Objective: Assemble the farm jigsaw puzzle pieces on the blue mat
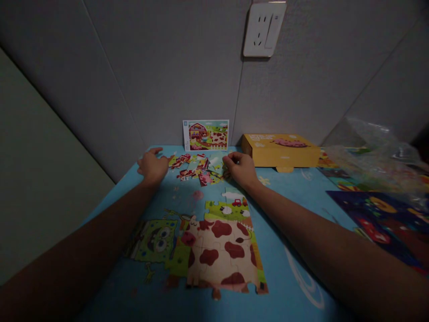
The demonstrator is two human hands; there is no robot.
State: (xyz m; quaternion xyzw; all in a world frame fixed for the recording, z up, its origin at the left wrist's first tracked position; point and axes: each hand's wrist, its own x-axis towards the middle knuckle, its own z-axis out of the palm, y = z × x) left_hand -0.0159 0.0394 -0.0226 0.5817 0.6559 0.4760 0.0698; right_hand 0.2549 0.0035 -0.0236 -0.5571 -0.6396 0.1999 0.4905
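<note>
Loose jigsaw pieces (194, 166) lie in a heap toward the far edge of the blue table. To the left of this heap is my left hand (152, 166), its fingers apart and holding nothing that I can see. My right hand (240, 167) is at the heap's right edge with thumb and fingers pinched together; whatever is between the fingertips is hidden. Closer to me lies a partly joined jigsaw (217, 250) showing a spotted cow, with sheep and a red car above it. Its outline is uneven, with knobs and notches along the edges.
A farm picture card (208, 135) leans on the wall behind the heap. A yellow box (281, 150) stands right of it. Clear plastic bags (375, 156) and a dark blue picture sheet (378, 219) lie at the right. The tablecloth (291, 197) has printed cartoon figures.
</note>
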